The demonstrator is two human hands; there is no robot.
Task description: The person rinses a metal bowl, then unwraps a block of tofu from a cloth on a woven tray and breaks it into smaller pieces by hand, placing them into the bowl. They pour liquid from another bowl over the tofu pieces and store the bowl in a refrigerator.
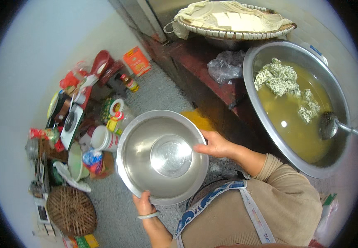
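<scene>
Stretching from the far middle toward the near left, the grey floor (112, 217) shows between the crowded left side and the person. At the right, a wide metal basin (309, 170) of yellowish liquid is the biggest vessel; its left rim juts past the dark red table (201, 60), so its lip borders the room right of the person. On the far side, a round woven tray (237, 35), draped in pale cloth, carries white slabs close to its edge.

In the middle, in front of the person's body, the metal bowl (162, 157) is raised above the floor and tilted, its inside facing the viewer. The hands are apart, each clamped on it: the right hand (216, 144) at the right rim, thumb lapping inside, and the left hand (143, 202) at the near left rim. Floor shows past its far and near left edges; its right edge stands well apart from the basin.

Near left sits a brown woven basket (72, 211). A white bucket (100, 138) appears just left of the bowl; the gap in depth cannot be told. Smaller are an orange box (136, 61) at the far floor edge, a clear plastic bag (225, 66) just beside the basin's left rim, and a ladle (329, 125) leaning at its right.
</scene>
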